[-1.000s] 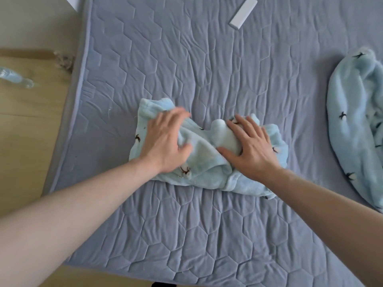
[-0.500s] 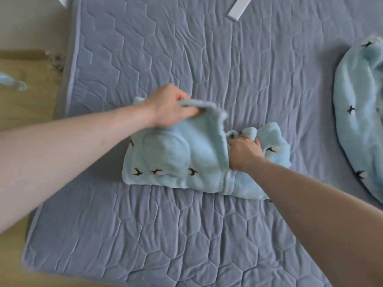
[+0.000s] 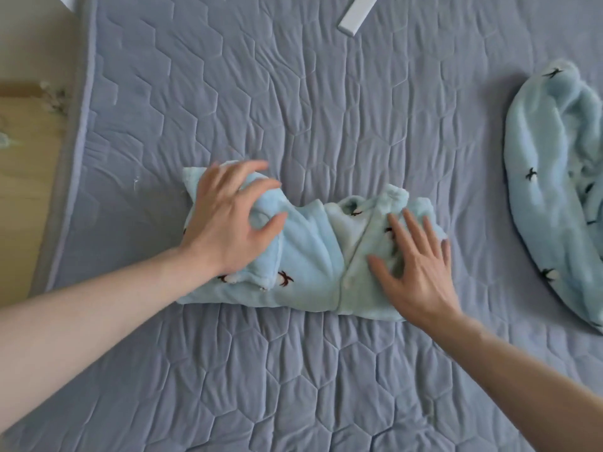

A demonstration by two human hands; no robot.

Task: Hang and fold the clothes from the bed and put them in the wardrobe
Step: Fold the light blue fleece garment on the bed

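1. Your two bare forearms come in from the lower corners of the view and meet over the bed (image 3: 293,386), which is covered in a grey-blue quilted pad.
2. Your left hand (image 3: 225,223) lies palm down on the left end of the folded garment (image 3: 313,256), fingers spread and slightly bent, thumb out to the right; it presses the cloth without gripping it.
3. Your right hand (image 3: 414,265) lies flat on the right end, fingers straight and fanned, thumb pointing left along the button strip.
4. The folded garment is pale blue fleece with small dark bird motifs, lying across the middle of the bed. No label or writing can be read.
5. A second garment (image 3: 554,197) of the same fleece lies rumpled at the right edge, well apart.
6. A white strip (image 3: 355,14) lies at the far end of the bed.
7. Wooden floor (image 3: 26,177) shows to the left.
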